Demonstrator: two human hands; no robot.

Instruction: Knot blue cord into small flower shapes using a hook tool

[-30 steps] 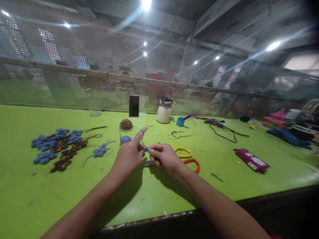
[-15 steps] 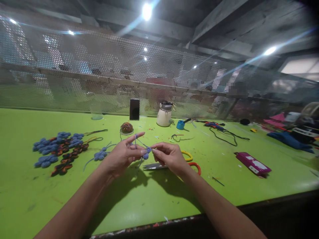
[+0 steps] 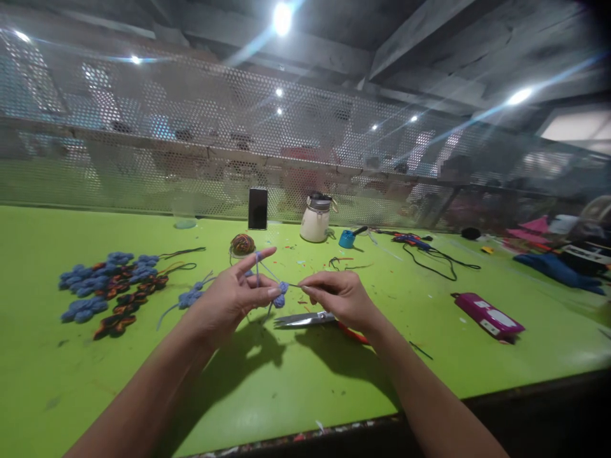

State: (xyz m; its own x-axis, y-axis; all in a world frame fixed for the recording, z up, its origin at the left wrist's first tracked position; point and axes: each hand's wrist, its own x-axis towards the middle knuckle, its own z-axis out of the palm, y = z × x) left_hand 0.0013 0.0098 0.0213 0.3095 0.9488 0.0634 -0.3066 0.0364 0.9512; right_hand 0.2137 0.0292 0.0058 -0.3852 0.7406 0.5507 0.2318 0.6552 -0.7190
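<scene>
while the left hand [image 3: 233, 299] is pinching a small blue crocheted piece [image 3: 280, 296] between its thumb and a finger, its index finger is sticking out with blue yarn [image 3: 258, 267] looping round it and running down to the piece. the right hand [image 3: 341, 296] is closing its fingertips on a thin hook [image 3: 295, 285], which is pointing left and reaching the piece; whether its tip is passing through the stitches, i cannot tell. the piece is hanging between the two hands, above the green table [image 3: 238, 407]. scissors [image 3: 305, 319] are lying under the right hand, blades pointing left, handles partly hidden. a blue flower [image 3: 189, 297] is lying just beside the left wrist, and farther left more blue flowers [image 3: 83, 309] are lying among orange-and-black ones [image 3: 116, 325]. beyond the left hand a multicoloured yarn ball [image 3: 243, 244] is sitting, with a phone [image 3: 258, 208] standing upright behind it and a pale jug [image 3: 315, 219] standing to the phone's right.
</scene>
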